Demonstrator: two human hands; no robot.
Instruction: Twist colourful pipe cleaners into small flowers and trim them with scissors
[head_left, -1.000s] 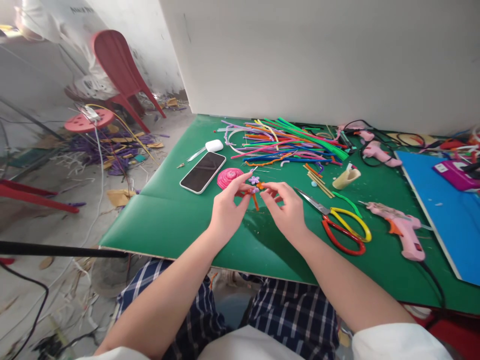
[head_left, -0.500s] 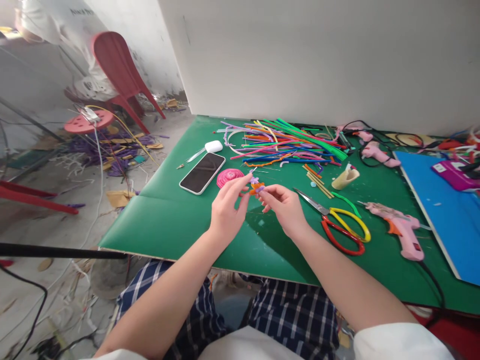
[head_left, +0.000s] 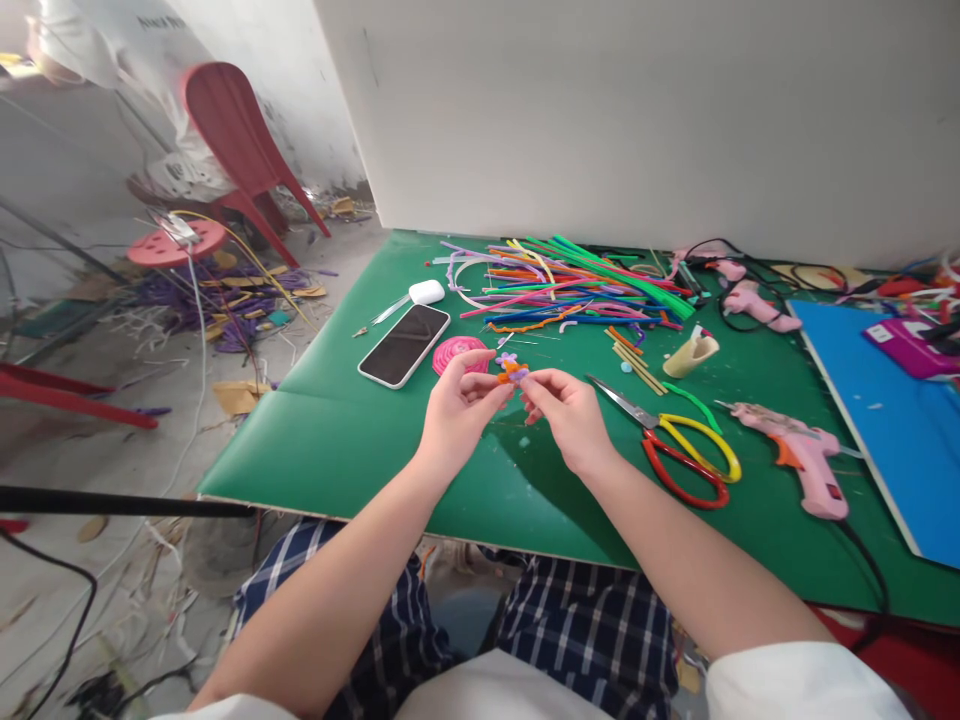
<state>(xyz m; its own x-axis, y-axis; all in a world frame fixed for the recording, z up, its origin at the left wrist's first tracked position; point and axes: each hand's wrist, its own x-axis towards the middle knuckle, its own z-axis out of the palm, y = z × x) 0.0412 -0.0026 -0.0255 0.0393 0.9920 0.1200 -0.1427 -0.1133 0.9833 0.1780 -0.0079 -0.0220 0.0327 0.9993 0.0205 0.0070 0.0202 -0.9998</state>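
Observation:
Between my two hands is a small pipe-cleaner flower piece [head_left: 513, 371], orange and light purple, held just above the green table. My left hand [head_left: 460, 402] pinches its left side between thumb and fingers. On its right side my right hand [head_left: 565, 411] grips it with thumb and forefinger. Behind my left hand lies a round pink coil [head_left: 453, 355], partly covered by the fingers. A pair of scissors [head_left: 663, 436] with one red and one yellow handle loop rests to the right of my right hand, blades partly spread.
A heap of coloured pipe cleaners [head_left: 570, 285] lies at the back. A phone [head_left: 405, 345] and white earbud case [head_left: 427, 292] are on the left. On the right are a pink glue gun [head_left: 806, 455], a bamboo cup [head_left: 690, 356] and a blue board [head_left: 885, 430]. A person sits far left.
My left fingers have come down from the top of the flower piece to its left side, leaving its purple top uncovered. My right hand has hardly moved.

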